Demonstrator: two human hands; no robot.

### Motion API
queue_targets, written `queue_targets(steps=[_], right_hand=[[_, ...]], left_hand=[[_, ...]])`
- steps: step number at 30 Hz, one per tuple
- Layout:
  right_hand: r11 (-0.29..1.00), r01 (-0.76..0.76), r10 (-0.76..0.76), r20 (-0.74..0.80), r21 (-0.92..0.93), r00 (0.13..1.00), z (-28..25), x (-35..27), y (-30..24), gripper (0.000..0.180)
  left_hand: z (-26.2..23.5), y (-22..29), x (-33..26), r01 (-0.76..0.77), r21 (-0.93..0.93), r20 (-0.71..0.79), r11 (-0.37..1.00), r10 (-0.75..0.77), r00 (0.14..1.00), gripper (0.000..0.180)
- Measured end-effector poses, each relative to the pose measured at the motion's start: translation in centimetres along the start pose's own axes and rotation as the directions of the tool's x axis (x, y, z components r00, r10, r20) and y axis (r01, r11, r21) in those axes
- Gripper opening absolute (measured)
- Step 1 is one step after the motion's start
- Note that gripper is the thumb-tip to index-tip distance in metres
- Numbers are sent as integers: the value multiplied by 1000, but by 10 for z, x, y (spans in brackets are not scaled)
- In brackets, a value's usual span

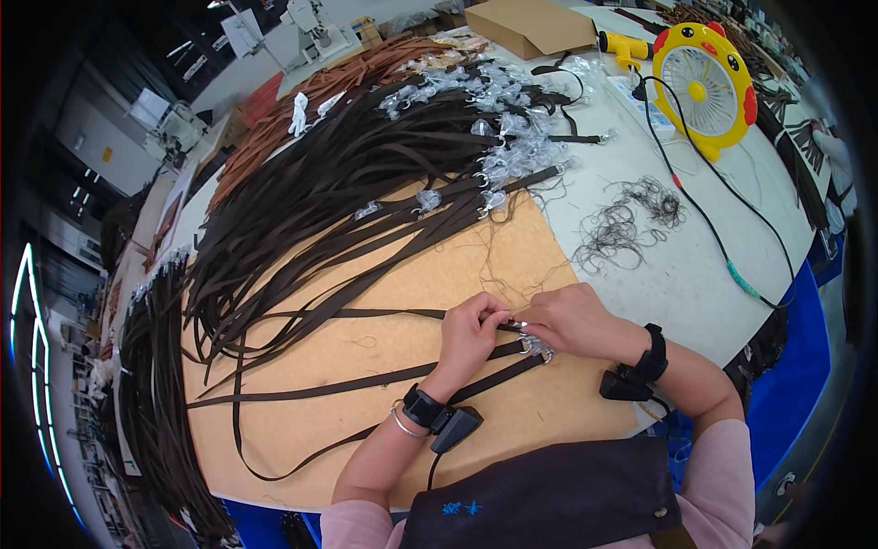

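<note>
My left hand is closed in a pinch on a dark brown strap, near the strap's end. My right hand meets it fingertip to fingertip, also pinching. A small pale bit shows between its fingers, too small to name. Fine brown thread runs loosely just beyond the fingers. Under the hands lie further dark straps, and metal hooks in clear plastic wrap sit at their ends beside my right hand. All this rests on a tan paper sheet.
A large heap of dark straps with plastic-wrapped hooks covers the far left. Tangled thread clippings lie to the right. Beyond stand a yellow cartoon fan, its black cord trailing rightward, and a brown cardboard box.
</note>
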State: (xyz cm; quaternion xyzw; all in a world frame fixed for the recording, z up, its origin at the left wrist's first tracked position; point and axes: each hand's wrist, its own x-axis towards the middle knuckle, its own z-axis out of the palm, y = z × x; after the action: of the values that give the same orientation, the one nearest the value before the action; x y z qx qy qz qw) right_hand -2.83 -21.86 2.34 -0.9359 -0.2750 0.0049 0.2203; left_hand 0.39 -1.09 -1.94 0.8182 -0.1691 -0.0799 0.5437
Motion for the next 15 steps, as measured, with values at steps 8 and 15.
queue_targets(steps=[8,15], right_hand=[[970,-42,52,-35,240,998,-5,0,32,24],[922,-385,386,-130,34,913,-36,-6,59,25]], left_hand=[[-26,11,40,-14,97,157,995,-1,988,16],[-78,23,36,-418,466,405,780,232,885,54]])
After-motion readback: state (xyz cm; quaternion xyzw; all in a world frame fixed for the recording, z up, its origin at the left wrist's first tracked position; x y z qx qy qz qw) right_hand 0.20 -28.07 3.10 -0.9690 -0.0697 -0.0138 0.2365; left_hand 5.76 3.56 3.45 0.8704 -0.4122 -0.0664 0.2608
